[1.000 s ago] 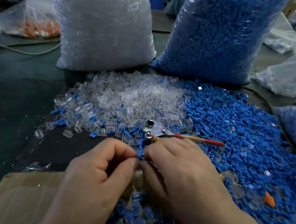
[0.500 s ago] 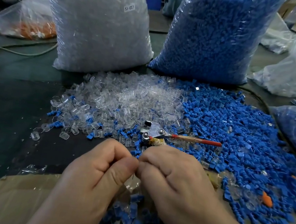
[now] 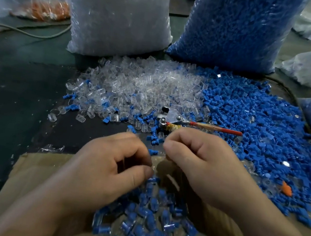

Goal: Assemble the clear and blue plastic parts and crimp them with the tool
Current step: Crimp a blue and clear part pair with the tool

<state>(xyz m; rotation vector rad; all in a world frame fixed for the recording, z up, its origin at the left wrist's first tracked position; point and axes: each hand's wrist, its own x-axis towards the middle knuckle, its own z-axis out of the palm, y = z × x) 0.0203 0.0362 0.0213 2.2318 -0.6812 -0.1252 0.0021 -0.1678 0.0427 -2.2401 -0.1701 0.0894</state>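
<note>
the left hand [image 3: 108, 167] and right hand [image 3: 200, 163] sit close together above a brown cardboard box [image 3: 31, 170] that has joined clear-and-blue pieces [image 3: 146, 225] heaped in it. both hands have their fingers curled in, with the thumbs turned toward the gap between them. a small ribbed blue plastic part [image 3: 153, 152] shows in that gap, right at the left fingertips. with the blur i cannot tell whether it is pinched, and i cannot tell what the right hand holds either.

the metal crimping tool with a red handle [image 3: 172, 120] lies on the dark table [image 3: 16, 89], just beyond the right knuckles. its long axis runs left to right, with the shiny head toward the middle and the thin handle pointing off right over the loose pile of blue plastic parts [image 3: 259, 121]. the loose pile of clear plastic caps [image 3: 135, 87] spreads out behind the head. the right hand is plainly the nearer one, so i judge the tool is a short forward reach for it once the pair is seated.
</note>
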